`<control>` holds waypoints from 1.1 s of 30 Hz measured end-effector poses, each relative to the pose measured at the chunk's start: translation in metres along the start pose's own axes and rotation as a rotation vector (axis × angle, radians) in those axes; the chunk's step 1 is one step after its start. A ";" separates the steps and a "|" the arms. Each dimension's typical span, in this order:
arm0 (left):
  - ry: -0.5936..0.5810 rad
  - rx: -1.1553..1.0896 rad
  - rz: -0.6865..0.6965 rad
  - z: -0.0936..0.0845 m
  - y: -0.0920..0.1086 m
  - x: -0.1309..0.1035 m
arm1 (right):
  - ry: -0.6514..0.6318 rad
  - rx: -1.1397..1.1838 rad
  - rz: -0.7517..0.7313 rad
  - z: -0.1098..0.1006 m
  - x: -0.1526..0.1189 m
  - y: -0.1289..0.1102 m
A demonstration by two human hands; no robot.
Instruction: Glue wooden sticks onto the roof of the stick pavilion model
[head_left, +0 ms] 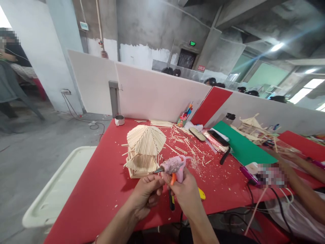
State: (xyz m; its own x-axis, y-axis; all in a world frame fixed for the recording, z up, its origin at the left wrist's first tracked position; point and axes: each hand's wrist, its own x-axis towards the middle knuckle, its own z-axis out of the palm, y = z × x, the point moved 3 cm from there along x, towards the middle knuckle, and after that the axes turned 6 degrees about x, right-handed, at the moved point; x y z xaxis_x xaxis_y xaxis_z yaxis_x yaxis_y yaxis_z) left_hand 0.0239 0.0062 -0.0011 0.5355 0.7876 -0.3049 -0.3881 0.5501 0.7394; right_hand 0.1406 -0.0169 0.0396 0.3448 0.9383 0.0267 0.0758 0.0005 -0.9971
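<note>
My right hand (187,190) is wrapped around a pink hot glue gun (173,164) with an orange trigger, its metal nozzle pointing left. Just below the nozzle, my left hand (148,192) is closed in a pinch; whatever lies between its fingertips is too small to make out. Right behind both hands stands a small pavilion model (146,140) built of pale wooden sticks, with a round, sloping roof over a railed base. Under my hands, a black and yellow utility knife (172,200) lies on the red table, partly hidden.
Loose sticks (162,124) and scraps litter the red tabletop (101,193). A tape roll (119,120), pen cup (182,121), phone (217,138) and green board (243,145) lie around. At right are a co-worker's arm (302,189), cables and another stick model (251,122). A white partition (157,93) stands behind.
</note>
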 end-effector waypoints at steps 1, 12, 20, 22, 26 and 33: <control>0.000 -0.007 0.001 -0.001 0.000 0.000 | 0.011 -0.013 -0.013 0.000 0.001 0.000; 0.118 -0.233 0.086 0.004 -0.010 -0.004 | 0.101 -0.152 -0.103 0.002 0.003 -0.001; 0.239 -0.319 0.125 0.001 -0.008 -0.003 | 0.084 -0.122 -0.187 0.004 0.013 0.009; 0.232 -0.326 0.125 0.001 -0.008 -0.003 | 0.069 -0.136 -0.194 0.006 0.014 0.012; 0.233 -0.346 0.135 0.001 -0.006 -0.004 | 0.055 -0.140 -0.177 0.007 0.014 0.019; 0.220 -0.428 0.120 0.001 -0.003 -0.004 | 0.023 -0.117 -0.144 0.011 0.014 0.018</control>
State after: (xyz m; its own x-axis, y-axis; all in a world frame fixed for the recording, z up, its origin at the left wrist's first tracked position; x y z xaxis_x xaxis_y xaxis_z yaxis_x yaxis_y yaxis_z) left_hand 0.0232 0.0010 -0.0017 0.3150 0.8671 -0.3858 -0.7351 0.4800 0.4787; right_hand 0.1369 0.0003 0.0216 0.3439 0.9233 0.1713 0.2334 0.0926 -0.9680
